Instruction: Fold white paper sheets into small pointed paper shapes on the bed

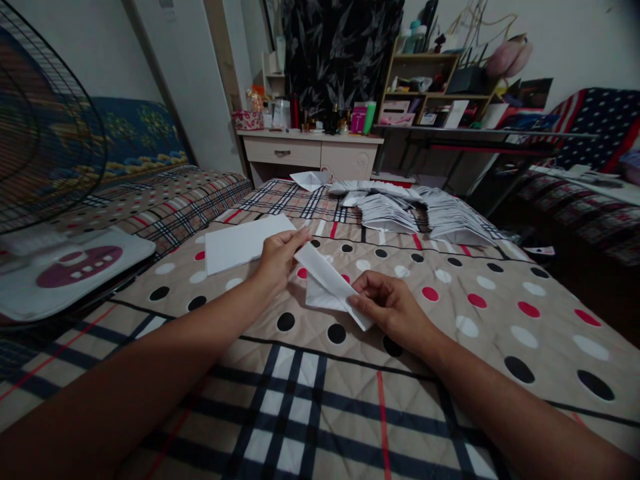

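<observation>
both hands (pixel 280 257) (pixel 387 303) pinch a folded white paper (pixel 330 280) above the quilt (pixel 450 313).

We see a white folded paper (pixel 333 283) and an equally white flat sheet (pixel 240 243). The bedspread (pixel 450 313) is beige quilting with black, white and red dots, and its plaid panels are black and white with thin red lines. The pile of folded papers (pixel 415 210) is white. The fan base (pixel 75 267) is white with a maroon panel. The curtain (pixel 340 47) is black with grey leaves, the blanket (pixel 600 123) navy with white stars and red stripes.
</observation>
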`<state>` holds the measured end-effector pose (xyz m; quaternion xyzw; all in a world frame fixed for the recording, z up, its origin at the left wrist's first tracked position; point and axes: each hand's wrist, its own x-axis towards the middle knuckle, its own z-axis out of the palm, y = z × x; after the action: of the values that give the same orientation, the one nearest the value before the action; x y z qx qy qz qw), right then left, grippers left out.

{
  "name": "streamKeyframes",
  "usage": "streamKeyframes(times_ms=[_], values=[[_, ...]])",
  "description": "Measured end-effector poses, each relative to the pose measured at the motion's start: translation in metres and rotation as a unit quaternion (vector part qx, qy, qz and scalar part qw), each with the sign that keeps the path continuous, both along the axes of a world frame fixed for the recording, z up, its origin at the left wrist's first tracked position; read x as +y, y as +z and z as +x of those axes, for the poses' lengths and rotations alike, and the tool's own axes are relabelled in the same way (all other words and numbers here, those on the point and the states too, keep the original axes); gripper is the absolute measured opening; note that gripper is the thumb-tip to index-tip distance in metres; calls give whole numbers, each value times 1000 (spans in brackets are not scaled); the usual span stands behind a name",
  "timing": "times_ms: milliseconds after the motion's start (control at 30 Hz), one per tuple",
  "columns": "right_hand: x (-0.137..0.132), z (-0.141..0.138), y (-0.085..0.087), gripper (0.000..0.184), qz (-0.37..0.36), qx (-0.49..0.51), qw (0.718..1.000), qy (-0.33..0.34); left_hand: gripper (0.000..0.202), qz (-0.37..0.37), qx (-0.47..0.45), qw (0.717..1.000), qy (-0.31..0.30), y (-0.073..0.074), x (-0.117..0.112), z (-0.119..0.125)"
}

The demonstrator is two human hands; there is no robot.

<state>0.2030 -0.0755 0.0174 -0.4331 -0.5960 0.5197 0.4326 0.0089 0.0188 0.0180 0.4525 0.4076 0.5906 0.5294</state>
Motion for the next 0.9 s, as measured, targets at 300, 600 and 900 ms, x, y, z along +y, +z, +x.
streamKeyframes(times_ms=[300, 600, 900], values=[[7, 4, -6, 26, 8, 2, 994, -109, 50, -17, 58, 981, -187, -2, -15, 7], [4, 4, -2, 36, 24, 35, 996, -75, 44, -5, 105, 970, -221, -9, -23, 16], [5, 6, -7, 38, -18, 46, 997, -63, 47, -21, 85, 964, -251, -8, -27, 19]])
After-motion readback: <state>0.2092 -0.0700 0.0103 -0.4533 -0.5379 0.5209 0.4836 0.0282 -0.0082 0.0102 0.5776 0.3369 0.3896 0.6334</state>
